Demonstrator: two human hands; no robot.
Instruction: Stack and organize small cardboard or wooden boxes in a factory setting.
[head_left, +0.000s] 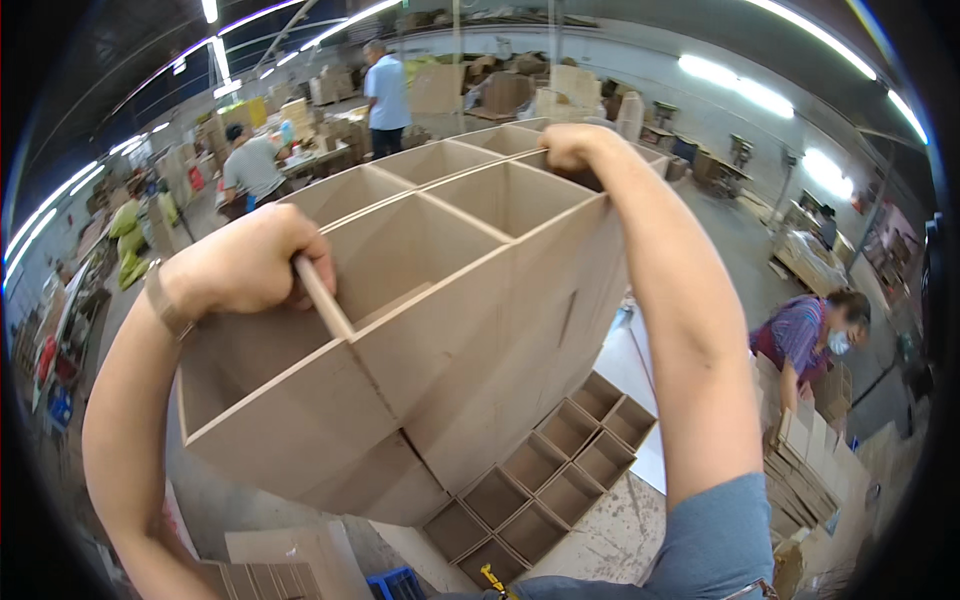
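I hold a large brown cardboard divider grid [470, 330] lifted up in front of me, its open cells facing up and away. My left hand [250, 262] is closed around the top edge of a near partition. My right hand [568, 146] grips the far upper edge of the grid, arm stretched out. Below it on the floor lies a second cardboard grid [545, 470] with several square cells.
A person in a purple top and face mask [815, 335] bends over stacked cardboard pieces [800, 470] at right. Two people [385, 95] work at cluttered tables at the back left. A blue crate [395, 583] and flat cardboard sheet [290, 555] lie near my feet.
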